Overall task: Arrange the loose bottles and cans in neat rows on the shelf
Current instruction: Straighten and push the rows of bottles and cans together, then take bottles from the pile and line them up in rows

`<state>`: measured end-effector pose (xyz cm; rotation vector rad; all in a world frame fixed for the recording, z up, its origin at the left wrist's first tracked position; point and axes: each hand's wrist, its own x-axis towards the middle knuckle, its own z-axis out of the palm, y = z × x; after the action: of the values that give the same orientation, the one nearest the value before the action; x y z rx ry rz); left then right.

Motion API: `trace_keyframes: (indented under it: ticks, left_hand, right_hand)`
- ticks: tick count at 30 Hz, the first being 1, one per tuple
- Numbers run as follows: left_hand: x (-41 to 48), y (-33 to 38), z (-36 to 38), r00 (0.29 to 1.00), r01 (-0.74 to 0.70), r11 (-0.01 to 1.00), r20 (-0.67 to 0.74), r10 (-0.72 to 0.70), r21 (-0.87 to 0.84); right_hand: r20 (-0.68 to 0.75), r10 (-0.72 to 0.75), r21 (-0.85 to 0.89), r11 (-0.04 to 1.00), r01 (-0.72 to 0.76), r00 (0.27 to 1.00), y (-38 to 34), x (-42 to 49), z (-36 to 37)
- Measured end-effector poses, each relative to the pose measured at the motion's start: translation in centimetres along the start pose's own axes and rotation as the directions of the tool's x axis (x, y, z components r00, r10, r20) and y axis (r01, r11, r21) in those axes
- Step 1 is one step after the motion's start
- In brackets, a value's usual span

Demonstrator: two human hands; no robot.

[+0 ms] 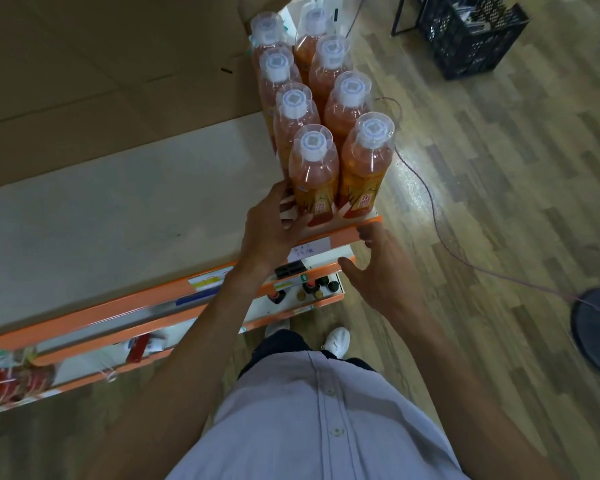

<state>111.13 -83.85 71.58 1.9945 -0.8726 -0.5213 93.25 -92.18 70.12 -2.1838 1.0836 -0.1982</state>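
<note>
On the pale top shelf (118,220), eight orange drink bottles (347,109) are stood in two rows of four at its right end. The left hand (271,233) is laid against the base of the front-left bottle (314,168), its fingers (300,225) spread over the label; whether it is clamped or merely pressed cannot be told. The right hand (381,268) is held just beside the orange shelf edge (340,233), fingers apart and loosely bent, nothing gripped. The full bottles are judged heavy, stiff, smooth-sided and easily toppled, so hold is best taken low on the body.
</note>
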Motion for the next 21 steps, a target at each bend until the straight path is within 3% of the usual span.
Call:
trace_keyframes:
  ticks: [5, 11, 21]
  left_hand:
    - [-1.3, -0.3, 0.0, 0.999, 0.042, 0.999, -0.01, -0.042, 0.007]
    - [-7.9, -0.7, -0.3, 0.996, 0.04, 0.986, 0.067, -0.052, 0.164]
    - [-16.7, -7.0, -3.3, 0.937, 0.123, 0.947, 0.28, -0.21, 0.297]
  right_hand:
    - [0.033, -0.006, 0.063, 0.998, 0.004, 0.999, 0.3, -1.0, 1.3]
    - [0.145, 0.005, 0.086, 0.996, -0.018, 0.989, 1.2, -3.8, 3.4]
    - [0.344, -0.015, -0.094, 0.994, 0.05, 0.939, -1.7, -7.4, 5.9]
